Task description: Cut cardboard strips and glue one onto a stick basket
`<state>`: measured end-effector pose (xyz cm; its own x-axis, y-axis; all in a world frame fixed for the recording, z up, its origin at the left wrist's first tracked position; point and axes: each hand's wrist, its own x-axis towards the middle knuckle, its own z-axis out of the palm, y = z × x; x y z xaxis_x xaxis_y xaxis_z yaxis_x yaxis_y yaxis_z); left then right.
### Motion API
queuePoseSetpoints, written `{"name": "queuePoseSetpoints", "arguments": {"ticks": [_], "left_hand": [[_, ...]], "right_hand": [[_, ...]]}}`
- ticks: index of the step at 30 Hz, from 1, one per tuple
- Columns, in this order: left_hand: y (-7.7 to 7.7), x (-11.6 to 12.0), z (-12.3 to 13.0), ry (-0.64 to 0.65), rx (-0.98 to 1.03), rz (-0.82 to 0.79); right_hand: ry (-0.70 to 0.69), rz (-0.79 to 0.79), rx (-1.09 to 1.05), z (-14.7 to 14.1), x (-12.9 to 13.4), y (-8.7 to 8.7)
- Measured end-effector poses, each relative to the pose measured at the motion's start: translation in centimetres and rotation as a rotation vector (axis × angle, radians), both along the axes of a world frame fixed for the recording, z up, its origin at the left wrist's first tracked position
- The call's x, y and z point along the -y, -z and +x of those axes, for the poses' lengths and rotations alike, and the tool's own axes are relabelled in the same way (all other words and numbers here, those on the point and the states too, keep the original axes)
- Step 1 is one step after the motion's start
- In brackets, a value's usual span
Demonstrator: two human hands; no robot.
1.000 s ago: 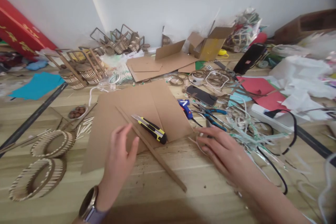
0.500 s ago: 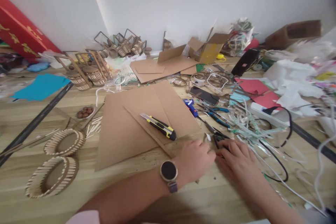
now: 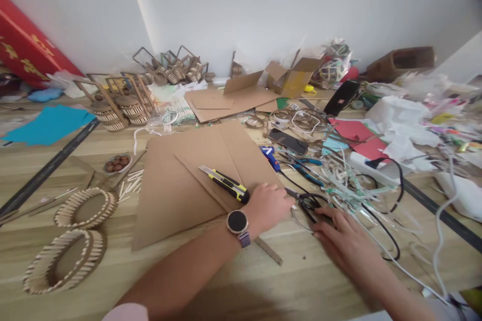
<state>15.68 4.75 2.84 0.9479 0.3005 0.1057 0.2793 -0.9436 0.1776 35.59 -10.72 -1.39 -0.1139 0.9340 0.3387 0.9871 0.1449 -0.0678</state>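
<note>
My left hand (image 3: 268, 208), with a round watch on the wrist, is closed at the right edge of a flat cardboard sheet (image 3: 169, 190). Its fingertips are curled under, so what they hold, if anything, is hidden. Close by, black-handled scissors (image 3: 309, 202) lie with the blades toward that hand. The fingers of my right hand (image 3: 341, 235) are on the lower handle of the scissors. A yellow and black utility knife (image 3: 226, 184) rests on the cardboard beside my left hand. A narrow cardboard strip (image 3: 268, 251) sticks out below my left wrist.
Two oval stick-sided trays (image 3: 64, 261) and a bowl of brown balls (image 3: 117, 163) are at left. A blue glue gun (image 3: 270, 158), blue-handled pliers (image 3: 309, 173), tangled clear strips (image 3: 350, 180) and cables lie at right. Small baskets (image 3: 131, 110) and boxes stand behind.
My left hand has moved left and slightly up, away from my right hand, uncovering more of the cardboard strip. More of the scissors now shows between the hands. The view has shifted slightly.
</note>
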Motion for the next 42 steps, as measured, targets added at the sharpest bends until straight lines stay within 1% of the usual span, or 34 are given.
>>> {"name": "queuePoseSetpoints", "arguments": {"ticks": [2,4,6,8,10,12,14,16,20,23,25,27,30,32,35,38,42], "left_hand": [[-0.6,0.3,-1.9,-0.067,0.009,-0.006],[-0.7,1.2,-4.2,-0.114,-0.001,-0.016],[-0.4,2.4,-6.6,-0.154,-0.003,-0.023],[0.4,3.7,-8.7,-0.173,0.005,-0.067],[1.4,4.7,-10.2,-0.179,-0.010,-0.126],[2.1,5.2,-11.4,-0.225,-0.022,-0.179],[2.4,5.4,-12.4,-0.281,-0.036,-0.226],[2.4,5.4,-13.2,-0.308,-0.048,-0.263],[2.2,5.4,-14.2,-0.305,-0.054,-0.296],[2.5,5.5,-14.5,-0.301,-0.021,-0.296],[2.7,5.5,-14.6,-0.312,0.006,-0.287],[2.9,5.4,-14.9,-0.327,0.016,-0.277],[3.1,5.3,-15.3,-0.327,0.005,-0.272],[3.0,5.1,-15.4,-0.323,-0.012,-0.283],[2.8,4.9,-15.4,-0.317,-0.050,-0.303],[2.5,4.9,-15.3,-0.321,-0.083,-0.302],[2.8,5.0,-15.4,-0.303,-0.091,-0.258]], "right_hand": [[0.021,-0.038,-0.078,-0.2,-0.8,-0.7],[0.045,-0.103,-0.166,-0.8,-2.5,-1.5],[0.097,-0.156,-0.205,-1.3,-5.3,-2.2],[0.142,-0.154,-0.181,-1.7,-8.7,-2.4],[0.203,-0.142,-0.143,-2.0,-12.2,-2.2],[0.252,-0.142,-0.107,-2.2,-14.9,-1.7],[0.285,-0.154,-0.076,-2.3,-16.5,-1.1],[0.312,-0.171,-0.049,-2.3,-17.1,-0.7],[0.344,-0.196,-0.001,-2.5,-17.3,-0.5],[0.328,-0.195,0.025,-2.5,-17.4,-0.8],[0.310,-0.180,0.037,-2.2,-16.8,-0.9],[0.311,-0.158,0.047,-1.3,-15.4,-1.0],[0.384,-0.134,0.064,1.3,-11.7,-1.3],[0.479,-0.139,0.081,3.8,-9.1,-1.6],[0.577,-0.186,0.091,7.7,-6.6,-2.1],[0.560,-0.260,0.083,10.4,-6.4,-2.5],[0.440,-0.370,0.056,12.2,-8.2,-2.5]]}}
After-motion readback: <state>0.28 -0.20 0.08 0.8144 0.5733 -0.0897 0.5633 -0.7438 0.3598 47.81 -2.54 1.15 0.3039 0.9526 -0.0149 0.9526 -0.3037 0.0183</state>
